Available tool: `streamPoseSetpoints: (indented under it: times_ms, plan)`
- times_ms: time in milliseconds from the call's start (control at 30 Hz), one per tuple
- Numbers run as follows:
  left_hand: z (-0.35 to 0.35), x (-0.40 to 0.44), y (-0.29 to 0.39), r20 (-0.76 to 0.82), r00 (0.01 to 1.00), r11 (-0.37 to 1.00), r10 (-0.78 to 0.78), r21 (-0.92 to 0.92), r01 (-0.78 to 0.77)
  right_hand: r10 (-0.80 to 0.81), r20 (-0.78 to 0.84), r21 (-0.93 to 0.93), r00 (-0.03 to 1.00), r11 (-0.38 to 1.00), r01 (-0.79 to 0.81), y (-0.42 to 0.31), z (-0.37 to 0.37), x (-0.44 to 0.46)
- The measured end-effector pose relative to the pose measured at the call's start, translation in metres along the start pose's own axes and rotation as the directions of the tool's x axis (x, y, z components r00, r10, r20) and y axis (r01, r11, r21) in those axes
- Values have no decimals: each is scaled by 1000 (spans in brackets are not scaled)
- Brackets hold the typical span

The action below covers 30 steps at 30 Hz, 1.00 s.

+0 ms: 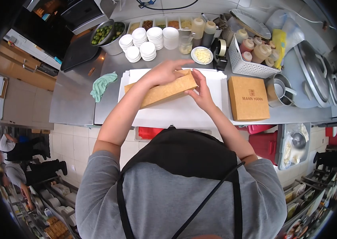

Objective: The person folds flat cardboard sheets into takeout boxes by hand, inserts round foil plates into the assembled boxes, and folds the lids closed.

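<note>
A brown cardboard box [168,91] is tilted over a white board [156,116] on the steel counter. My left hand [165,73] lies across its far upper edge, one finger stretched out to the right and the others bent against the cardboard. At the box's right end, my right hand [201,91] grips the corner between thumb and fingers. The inside of the box and part of its far side are hidden from me. Just beyond my hands stands a white bowl of pale shredded food [202,55].
On the right is another brown box [249,98] marked MANN HANN, beside metal pots [278,88]. A white basket [252,70] holds several sauce bottles. Stacked white lids [148,49] stand at the back, a green cloth [102,86] lies left. Other people [21,171] are behind.
</note>
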<state>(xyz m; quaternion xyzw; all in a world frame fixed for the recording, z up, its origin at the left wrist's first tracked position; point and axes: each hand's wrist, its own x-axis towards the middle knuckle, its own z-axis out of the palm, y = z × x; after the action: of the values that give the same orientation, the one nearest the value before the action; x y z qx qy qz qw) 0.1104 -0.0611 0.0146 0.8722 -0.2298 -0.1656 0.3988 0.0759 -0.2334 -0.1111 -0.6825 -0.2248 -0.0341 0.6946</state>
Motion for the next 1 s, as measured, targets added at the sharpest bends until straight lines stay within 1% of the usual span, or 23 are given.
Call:
streamPoseSetpoints:
  times_ms: [33, 100, 167, 200, 267, 333, 367, 400, 433, 467, 500, 533, 600, 633, 667, 700, 733, 800, 867, 900, 933, 967, 1000]
  plan:
    - [0, 1, -6, 11, 1000, 1000, -13, -28, 14, 0, 5, 3, 1000, 1000, 0, -1, -1, 3]
    - [-3, -3, -14, 16, 999, 998, -30, -55, 31, 57, 109, -88, 992, 995, -48, -3, -8, 10]
    - [-7, -18, -19, 12, 993, 983, 121, 135, -121, 52, 133, -136, 990, 990, -34, -5, -18, 18]
    - [-11, -30, -20, 8, 993, 983, 119, 137, -119, 50, 150, -186, 987, 982, -21, -7, -23, 21]
    - [-21, -60, -20, -133, 985, 895, 108, 445, -38, 41, 135, -162, 990, 987, -19, -13, -34, 27]
    - [-26, -81, -33, -185, 980, 894, 66, 447, 25, 45, 195, -306, 980, 952, 17, -29, -40, 35]
    - [-25, -88, -38, -234, 972, 891, 28, 447, 82, -19, 244, -465, 970, 875, 134, -35, -38, 40]
    - [-21, -90, -43, -241, 970, 890, 26, 447, 88, -22, 251, -463, 968, 875, 140, -41, -34, 45]
    - [-14, -91, -48, -287, 955, 902, 71, 428, 61, -130, 318, -663, 939, 678, 318, -47, -25, 51]
    - [-10, -91, -51, -333, 936, 911, 116, 411, 33, -211, 407, -791, 889, 405, 458, -54, -14, 55]
    - [-7, -92, -51, -340, 934, 912, 111, 409, 40, -175, 482, -749, 859, 427, 507, -62, 3, 58]
    - [-4, -92, -51, -359, 924, 918, 129, 397, 26, -176, 489, -744, 854, 428, 514, -67, 22, 59]
    - [-9, -94, -61, -389, 909, 923, 148, 385, 14, -107, 610, -608, 785, 572, 550, -74, 53, 62]
    - [-17, -98, -72, -387, 909, 984, 156, 137, -111, -110, 617, -603, 779, 570, 558, -74, 60, 63]
    - [-24, -105, -82, -388, 907, 966, 165, -122, -229, -116, 618, -587, 777, 589, 555, -71, 66, 63]
    - [-29, -115, -87, -373, 927, 943, 44, -290, -161, -122, 620, -571, 775, 608, 552, -73, 71, 63]
    - [-31, -121, -94, -381, 924, 945, 40, -287, -159, -127, 626, -564, 770, 609, 559, -75, 74, 64]
    - [-32, -128, -103, -333, 940, 902, -73, -423, -80, -66, 609, -603, 790, 609, 516, -82, 76, 65]
    - [-25, -125, -100, -385, 918, 898, -100, -433, -83, -102, 636, -572, 765, 604, 556, -79, 84, 64]
    - [-22, -121, -97, -385, 914, 856, -126, -508, -96, -134, 657, -544, 741, 596, 591, -77, 87, 63]
    - [-21, -119, -95, -384, 911, 808, -150, -578, -111, -134, 660, -543, 739, 595, 593, -75, 89, 63]
    - [-17, -115, -104, -447, 882, 811, -149, -566, -150, -132, 649, -538, 749, 616, 575, -73, 91, 64]
    - [-15, -115, -109, -449, 881, 812, -147, -564, -152, -131, 637, -533, 759, 637, 557, -72, 93, 66]
